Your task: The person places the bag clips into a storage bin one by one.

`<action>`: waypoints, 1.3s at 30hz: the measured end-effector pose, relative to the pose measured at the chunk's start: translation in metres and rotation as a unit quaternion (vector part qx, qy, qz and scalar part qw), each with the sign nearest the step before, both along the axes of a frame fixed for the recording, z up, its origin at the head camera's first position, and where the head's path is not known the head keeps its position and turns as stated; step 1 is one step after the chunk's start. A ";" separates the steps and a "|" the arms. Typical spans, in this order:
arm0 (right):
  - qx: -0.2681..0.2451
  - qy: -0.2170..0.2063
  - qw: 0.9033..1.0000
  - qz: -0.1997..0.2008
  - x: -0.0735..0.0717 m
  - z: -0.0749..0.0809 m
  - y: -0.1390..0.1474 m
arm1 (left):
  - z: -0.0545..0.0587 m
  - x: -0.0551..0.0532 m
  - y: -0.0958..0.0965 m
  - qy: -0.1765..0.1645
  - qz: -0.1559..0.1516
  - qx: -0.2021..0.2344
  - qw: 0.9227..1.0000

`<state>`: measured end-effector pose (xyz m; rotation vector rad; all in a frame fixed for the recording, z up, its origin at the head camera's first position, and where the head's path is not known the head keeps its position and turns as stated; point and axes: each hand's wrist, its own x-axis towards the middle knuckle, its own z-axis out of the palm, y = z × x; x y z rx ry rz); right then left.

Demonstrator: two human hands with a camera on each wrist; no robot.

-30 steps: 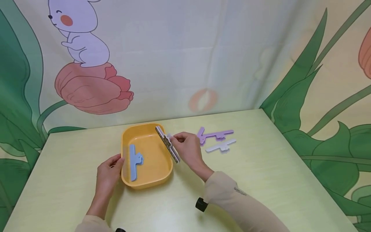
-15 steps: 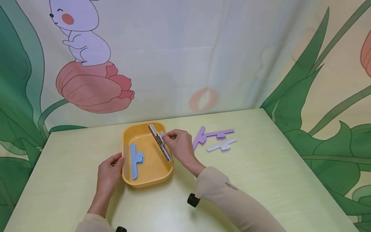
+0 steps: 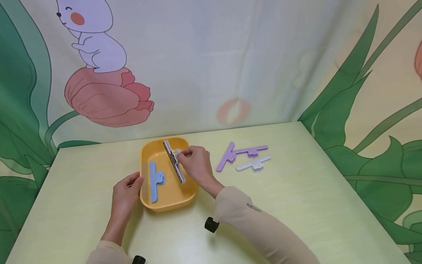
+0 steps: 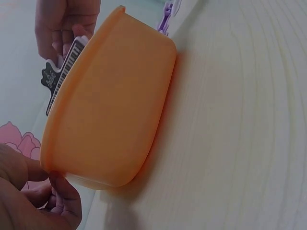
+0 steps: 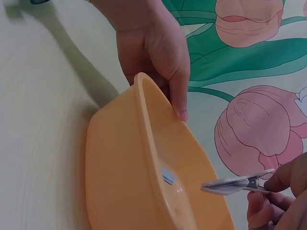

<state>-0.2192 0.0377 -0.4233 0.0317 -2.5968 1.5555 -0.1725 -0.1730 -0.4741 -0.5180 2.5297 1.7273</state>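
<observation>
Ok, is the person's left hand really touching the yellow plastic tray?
Touching. The left wrist view shows it: the left hand pinches the rim of the yellow plastic tray with its fingers.

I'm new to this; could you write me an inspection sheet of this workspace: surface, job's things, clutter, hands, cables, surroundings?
Surface: pale table
Job's things: yellow tray with blue clip lying inside; patterned clip held over the tray; two purple clips and white clip on the table, right of the tray
Clutter: nothing seen
Hands: left hand grips the tray's rim; right hand pinches the patterned clip
Cables: nothing seen
Surroundings: flower-print backdrop behind the table
</observation>
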 end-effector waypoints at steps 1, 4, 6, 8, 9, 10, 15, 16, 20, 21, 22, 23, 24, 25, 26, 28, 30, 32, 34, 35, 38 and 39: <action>0.000 -0.002 1.000 0.002 0.000 0.000 -0.002 | 0.001 0.000 0.000 0.000 0.001 0.001 1.000; -0.004 -0.013 1.000 0.009 0.000 -0.002 -0.010 | 0.001 0.000 0.000 -0.001 0.002 0.003 1.000; -0.003 -0.021 1.000 0.011 0.001 -0.004 -0.014 | 0.002 0.000 0.000 -0.001 0.001 0.003 1.000; -0.006 -0.031 0.999 0.011 0.001 -0.006 -0.019 | 0.001 0.000 0.000 0.000 0.000 0.002 1.000; -0.009 -0.036 0.999 0.011 0.001 -0.007 -0.021 | 0.001 0.000 0.000 0.001 0.000 0.002 1.000; -0.011 -0.041 0.999 0.010 0.001 -0.009 -0.023 | 0.001 0.001 -0.001 0.004 0.000 0.000 1.000; -0.024 -0.077 0.997 0.000 -0.001 -0.016 -0.033 | 0.001 0.001 -0.001 0.010 0.003 -0.002 1.000; -0.023 -0.082 0.996 -0.002 -0.001 -0.017 -0.034 | 0.001 0.001 -0.002 0.010 0.003 -0.002 1.000; -0.022 -0.096 0.995 -0.003 0.000 -0.019 -0.038 | 0.001 0.000 -0.002 0.006 0.004 0.001 1.000; -0.022 -0.097 0.995 -0.004 0.001 -0.019 -0.038 | 0.001 0.000 -0.001 0.006 0.003 0.001 1.000; -0.024 -0.098 0.995 -0.005 0.001 -0.019 -0.038 | 0.001 0.000 -0.002 0.006 0.003 0.001 1.000; -0.025 -0.099 0.995 -0.007 0.001 -0.019 -0.037 | 0.000 0.000 -0.002 0.005 0.002 0.000 1.000; -0.025 -0.100 0.995 -0.009 0.001 -0.020 -0.037 | 0.000 0.000 -0.002 0.005 0.003 0.000 1.000; -0.026 -0.101 0.994 -0.011 0.001 -0.020 -0.036 | 0.000 0.000 -0.002 0.004 0.002 -0.001 1.000; -0.025 -0.102 0.994 -0.011 0.000 -0.021 -0.035 | 0.001 0.000 -0.002 0.004 0.003 -0.002 1.000; -0.020 -0.105 0.994 -0.009 -0.001 -0.022 -0.034 | 0.001 0.000 -0.002 0.006 0.003 -0.003 1.000; -0.012 -0.107 0.994 -0.006 -0.001 -0.024 -0.033 | 0.001 0.000 -0.002 0.007 0.002 -0.003 1.000; 0.003 -0.108 0.994 -0.004 -0.002 -0.025 -0.034 | 0.001 0.000 -0.002 0.010 0.002 -0.003 1.000; 0.021 -0.108 0.994 -0.003 -0.002 -0.026 -0.035 | 0.001 0.000 -0.002 0.012 0.001 -0.002 1.000; 0.032 -0.107 0.994 -0.003 -0.002 -0.026 -0.035 | 0.001 0.001 -0.001 0.013 0.001 -0.002 1.000; 0.064 -0.104 0.992 0.005 -0.002 -0.028 -0.036 | 0.001 0.001 -0.001 0.013 0.001 0.000 1.000; 0.073 -0.103 0.992 0.012 -0.002 -0.028 -0.036 | 0.001 0.001 -0.001 0.015 0.000 -0.001 1.000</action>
